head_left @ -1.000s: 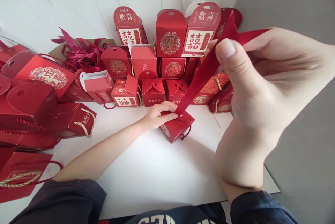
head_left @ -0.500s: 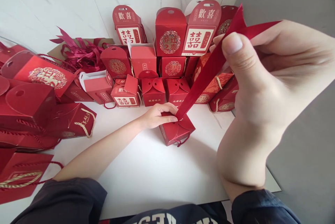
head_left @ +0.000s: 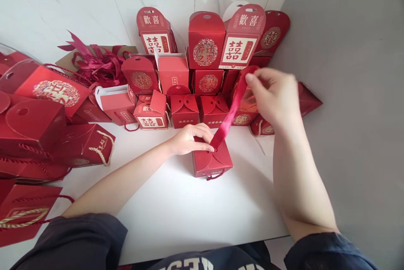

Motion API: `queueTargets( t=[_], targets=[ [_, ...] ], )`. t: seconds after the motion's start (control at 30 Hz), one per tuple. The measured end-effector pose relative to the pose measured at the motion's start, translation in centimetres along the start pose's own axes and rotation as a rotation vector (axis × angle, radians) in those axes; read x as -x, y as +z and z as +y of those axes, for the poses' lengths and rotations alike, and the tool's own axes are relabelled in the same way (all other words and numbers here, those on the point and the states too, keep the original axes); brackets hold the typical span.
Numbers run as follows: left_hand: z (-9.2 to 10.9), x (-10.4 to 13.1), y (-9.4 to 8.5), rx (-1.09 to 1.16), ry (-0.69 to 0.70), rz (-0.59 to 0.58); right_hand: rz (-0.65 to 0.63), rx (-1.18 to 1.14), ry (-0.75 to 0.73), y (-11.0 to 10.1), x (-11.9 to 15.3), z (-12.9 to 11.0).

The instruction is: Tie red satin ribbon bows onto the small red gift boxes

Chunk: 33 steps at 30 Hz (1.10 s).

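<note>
A closed red box (head_left: pixel 212 161) with a dark red cord handle sits on the white table. My left hand (head_left: pixel 193 138) grips its top left part, the thumb lying by the hole in the flaps. From that spot a red ribbon (head_left: pixel 232 114) rises up and to the right. Its upper end is pinched between the thumb and fingers of my right hand (head_left: pixel 268 89), which is raised above the table, in front of the boxes at the back right.
Behind stand stacked red boxes (head_left: pixel 206 45) against a marbled wall. A bundle of ribbons (head_left: pixel 97 66) lies at the back left. More red boxes (head_left: pixel 34 123) with cord handles fill the left side of the white table (head_left: pixel 195 215).
My right hand has moved down, forward and away from the camera, still with the ribbon. The ribbon hangs less taut. The box has turned slightly under my left hand.
</note>
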<state>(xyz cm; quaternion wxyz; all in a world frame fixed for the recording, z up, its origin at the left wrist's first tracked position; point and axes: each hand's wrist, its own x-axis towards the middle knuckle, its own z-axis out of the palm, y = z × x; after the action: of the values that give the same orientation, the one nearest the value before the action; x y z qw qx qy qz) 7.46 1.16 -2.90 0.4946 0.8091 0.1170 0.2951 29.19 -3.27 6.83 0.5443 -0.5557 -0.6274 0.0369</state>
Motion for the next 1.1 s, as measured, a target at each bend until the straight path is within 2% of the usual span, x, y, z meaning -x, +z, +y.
queueTargets(
  t=[0.03,0.1,0.17,0.23,0.33,0.43,0.5,0.63,0.8,0.87,0.93,1.03,1.1],
  targets=[
    [-0.1,0.0,0.0,0.008,-0.004,0.007,-0.059,0.144,-0.028,-0.1,0.5,0.8],
    [-0.2,0.0,0.0,0.006,-0.01,0.022,-0.05,0.348,-0.09,-0.6,2.1,1.3],
    [-0.4,0.1,0.0,-0.007,-0.015,0.024,0.013,0.413,-0.134,-1.4,4.0,0.5],
    [-0.5,0.1,0.0,-0.01,-0.019,0.017,0.028,0.366,-0.178,-2.1,5.5,-0.6],
    [-0.5,0.0,-0.1,-0.002,-0.015,0.025,-0.17,0.196,-0.139,-2.2,6.8,-0.9],
    [-0.4,0.0,-0.2,-0.007,-0.002,0.022,-0.461,0.023,0.025,-0.7,7.8,0.9],
    [-0.3,-0.1,-0.3,-0.014,0.019,0.004,-0.572,-0.1,0.076,0.6,8.6,2.2],
    [0.1,-0.3,-0.7,-0.069,0.064,0.015,-0.558,-0.261,0.072,2.4,10.0,3.3],
    [1.4,-0.4,-1.6,-0.299,0.05,0.047,-0.536,-0.238,0.073,2.5,10.7,3.1],
    [1.7,-0.3,-1.9,-0.298,0.041,0.017,-0.521,-0.232,0.07,2.5,10.8,3.0],
    [1.8,-0.2,-2.1,-0.21,-0.01,-0.032,-0.527,-0.243,0.067,2.6,10.9,2.8],
    [2.1,-0.1,-2.2,-0.07,-0.157,-0.102,-0.546,-0.254,0.068,2.7,10.9,2.5],
    [2.9,-0.1,-2.3,-0.086,-0.248,-0.139,-0.546,-0.251,0.066,2.8,11.0,2.4]
  ],
)
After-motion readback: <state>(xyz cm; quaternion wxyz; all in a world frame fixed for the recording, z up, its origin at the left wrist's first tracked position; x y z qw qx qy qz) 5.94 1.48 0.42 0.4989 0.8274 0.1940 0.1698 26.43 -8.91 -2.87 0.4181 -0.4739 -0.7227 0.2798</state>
